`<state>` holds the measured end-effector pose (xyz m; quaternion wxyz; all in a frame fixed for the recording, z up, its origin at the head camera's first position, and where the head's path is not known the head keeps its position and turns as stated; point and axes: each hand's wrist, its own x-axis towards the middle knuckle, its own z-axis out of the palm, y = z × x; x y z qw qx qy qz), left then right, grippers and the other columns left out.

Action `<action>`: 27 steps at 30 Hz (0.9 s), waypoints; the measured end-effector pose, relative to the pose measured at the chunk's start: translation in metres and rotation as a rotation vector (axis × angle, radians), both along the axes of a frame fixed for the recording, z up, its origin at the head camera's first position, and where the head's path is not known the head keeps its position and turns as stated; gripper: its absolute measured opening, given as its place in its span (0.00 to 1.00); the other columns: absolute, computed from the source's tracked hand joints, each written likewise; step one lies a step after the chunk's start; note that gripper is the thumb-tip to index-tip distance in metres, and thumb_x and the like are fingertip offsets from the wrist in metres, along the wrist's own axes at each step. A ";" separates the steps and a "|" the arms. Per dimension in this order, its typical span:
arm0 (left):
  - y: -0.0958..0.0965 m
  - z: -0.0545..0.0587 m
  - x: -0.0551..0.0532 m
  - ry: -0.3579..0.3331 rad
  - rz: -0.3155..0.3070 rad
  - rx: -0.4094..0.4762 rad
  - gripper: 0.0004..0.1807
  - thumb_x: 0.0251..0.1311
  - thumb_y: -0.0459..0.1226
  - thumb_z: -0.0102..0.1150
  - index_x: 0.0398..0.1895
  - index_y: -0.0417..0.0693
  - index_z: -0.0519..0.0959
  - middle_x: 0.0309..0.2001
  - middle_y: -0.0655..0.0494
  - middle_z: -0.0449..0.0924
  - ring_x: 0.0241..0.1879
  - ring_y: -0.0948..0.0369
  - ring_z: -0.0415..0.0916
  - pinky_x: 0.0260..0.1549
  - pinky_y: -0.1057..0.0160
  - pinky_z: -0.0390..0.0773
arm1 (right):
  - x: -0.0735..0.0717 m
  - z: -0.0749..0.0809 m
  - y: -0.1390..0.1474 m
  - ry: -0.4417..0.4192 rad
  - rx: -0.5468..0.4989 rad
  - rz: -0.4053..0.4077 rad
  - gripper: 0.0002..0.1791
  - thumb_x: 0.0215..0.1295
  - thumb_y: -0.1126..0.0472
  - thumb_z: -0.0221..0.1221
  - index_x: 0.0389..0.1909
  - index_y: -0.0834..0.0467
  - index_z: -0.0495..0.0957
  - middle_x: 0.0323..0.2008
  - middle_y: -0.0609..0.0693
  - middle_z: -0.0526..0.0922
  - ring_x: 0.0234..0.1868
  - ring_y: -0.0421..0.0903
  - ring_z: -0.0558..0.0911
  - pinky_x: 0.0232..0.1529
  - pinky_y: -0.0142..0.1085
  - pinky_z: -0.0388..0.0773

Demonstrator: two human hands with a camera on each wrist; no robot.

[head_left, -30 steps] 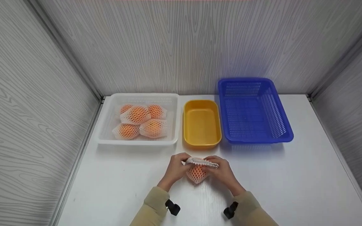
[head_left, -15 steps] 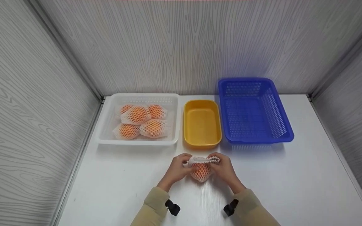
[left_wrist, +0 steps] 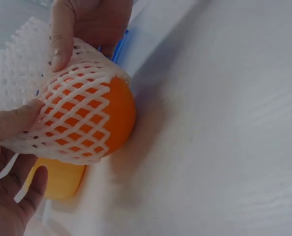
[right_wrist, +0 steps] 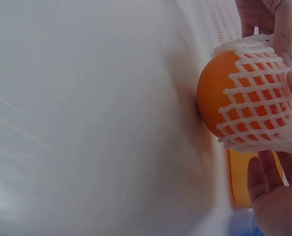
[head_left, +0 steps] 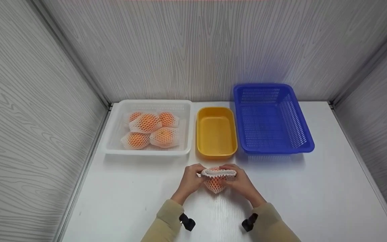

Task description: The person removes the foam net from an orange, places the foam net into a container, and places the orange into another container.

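An orange (left_wrist: pixel 123 112) sits partly inside a white foam net sleeve (left_wrist: pixel 81 115), its bare end bulging out toward the person in both wrist views. At the sleeve's left side my left hand (head_left: pixel 190 179) pinches the netting, thumb laid on the mesh. Opposite it, my right hand (head_left: pixel 240 181) pinches the right side in the same manner. The sleeve's far opening (head_left: pixel 218 172) is spread between the two hands in the head view. Fingertips under the net are partly hidden in every view.
Beyond the hands stands a yellow tub (head_left: pixel 216 134). To its left a white basket (head_left: pixel 146 152) holds several net-wrapped oranges (head_left: pixel 164 137). A blue basket (head_left: pixel 264 127) stands at the right, near the back wall. White tabletop (head_left: pixel 129 198) lies around the hands.
The sleeve and orange have shifted slightly right. The netting's far edge has been turned and spread more evenly between the hands. Baskets and tub have not moved.
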<state>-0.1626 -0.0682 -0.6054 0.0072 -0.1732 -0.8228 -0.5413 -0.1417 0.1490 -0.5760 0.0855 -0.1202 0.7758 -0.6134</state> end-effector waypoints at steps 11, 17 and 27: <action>-0.002 -0.005 0.002 -0.067 -0.044 0.025 0.15 0.56 0.38 0.71 0.46 0.47 0.83 0.44 0.60 0.80 0.45 0.61 0.75 0.44 0.58 0.76 | 0.001 0.003 -0.003 0.027 0.015 -0.100 0.19 0.50 0.72 0.71 0.46 0.68 0.81 0.42 0.56 0.84 0.44 0.49 0.80 0.45 0.37 0.77; 0.000 -0.006 0.003 -0.151 -0.070 0.035 0.20 0.55 0.44 0.72 0.51 0.48 0.83 0.51 0.59 0.79 0.53 0.59 0.74 0.49 0.55 0.75 | -0.010 -0.026 -0.004 0.096 0.035 -0.165 0.13 0.50 0.71 0.72 0.39 0.61 0.85 0.37 0.51 0.86 0.41 0.44 0.81 0.42 0.35 0.78; 0.002 -0.001 0.000 -0.095 0.012 0.027 0.08 0.55 0.35 0.71 0.39 0.44 0.87 0.39 0.59 0.84 0.42 0.61 0.80 0.45 0.59 0.79 | -0.001 -0.009 -0.004 0.055 -0.001 -0.074 0.29 0.52 0.71 0.71 0.57 0.69 0.75 0.47 0.57 0.81 0.45 0.51 0.78 0.44 0.43 0.78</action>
